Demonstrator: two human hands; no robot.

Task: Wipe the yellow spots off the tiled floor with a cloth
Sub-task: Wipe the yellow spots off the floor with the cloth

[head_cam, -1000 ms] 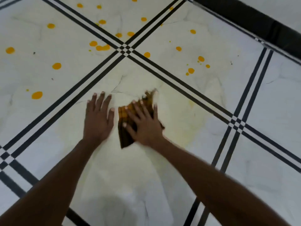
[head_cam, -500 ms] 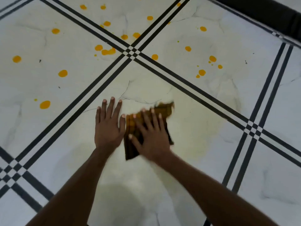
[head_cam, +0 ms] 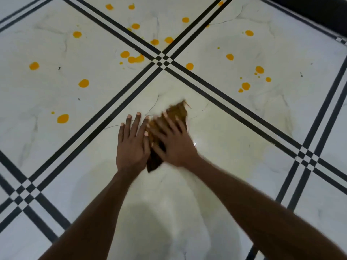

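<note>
**The cloth may spread the yellow instead of removing it**

The right hand (head_cam: 173,145) lies flat and spread on a brown-yellow cloth (head_cam: 177,113), pressing it to the tiled floor (head_cam: 234,175) rather than closing around it. The left hand (head_cam: 131,145) rests open and empty on the tile just beside the cloth, and it seems only to support the person.

The cloth already looks stained with yellow, and the tile around it carries a pale yellowish film. I judge that more rubbing with the same face could smear the colour wider — a fresh fold would help. The yellow spots (head_cam: 62,118) remain on the neighbouring tiles, well apart from the cloth, so much of the work is not done. A wet tile under the supporting palm could also let it slip.

The right hand and the cloth are blurred — the cloth's pattern and its folding cannot be read. Most of the cloth is under the hand. The dark band (head_cam: 309,8) at the top right is cut off, and I cannot say what it is.
</note>
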